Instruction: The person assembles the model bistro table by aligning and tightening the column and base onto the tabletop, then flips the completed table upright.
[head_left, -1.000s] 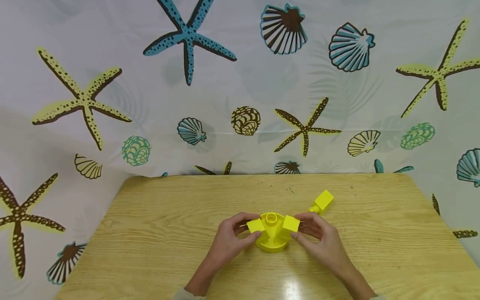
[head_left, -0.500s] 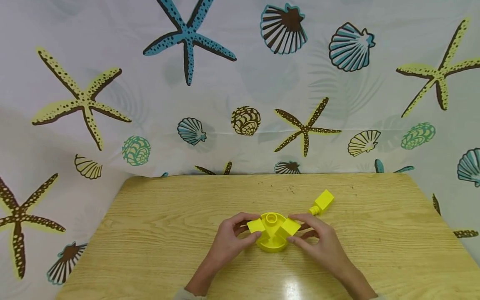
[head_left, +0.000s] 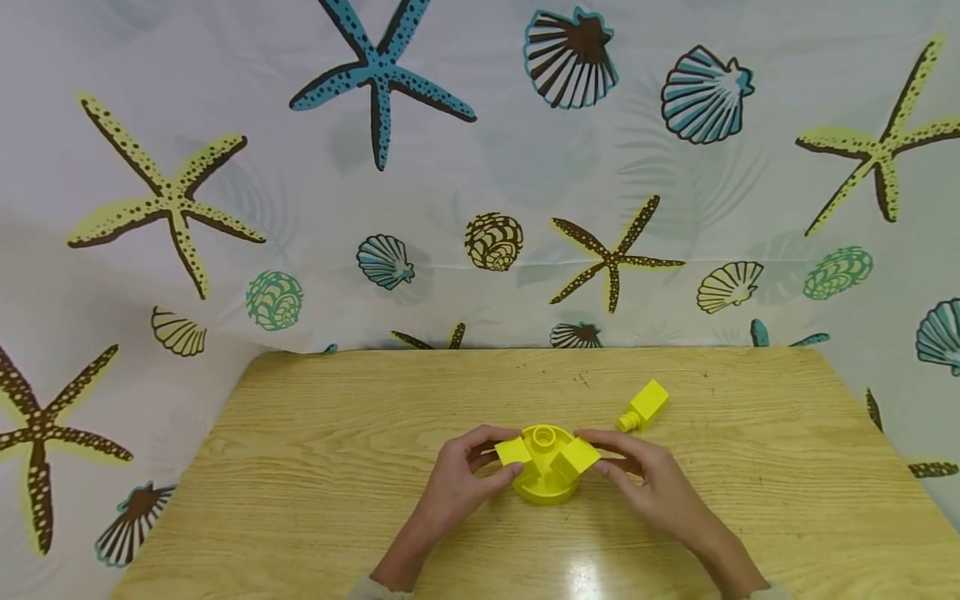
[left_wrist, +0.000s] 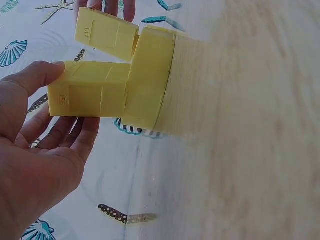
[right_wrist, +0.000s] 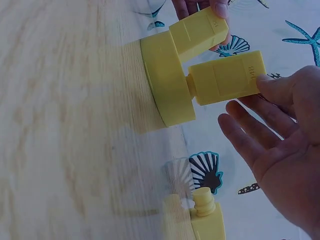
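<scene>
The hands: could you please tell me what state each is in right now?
Left hand: closed, holding the left block.
Right hand: thumb at the right block; whether it grips cannot be told.

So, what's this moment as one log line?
left hand: grips left block; right hand: touches right block; round base: holds both, back socket empty; loose block: lying on table

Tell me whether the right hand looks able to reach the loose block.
Likely yes: the right hand is near the loose block with nothing between, though it touches another block.
</scene>
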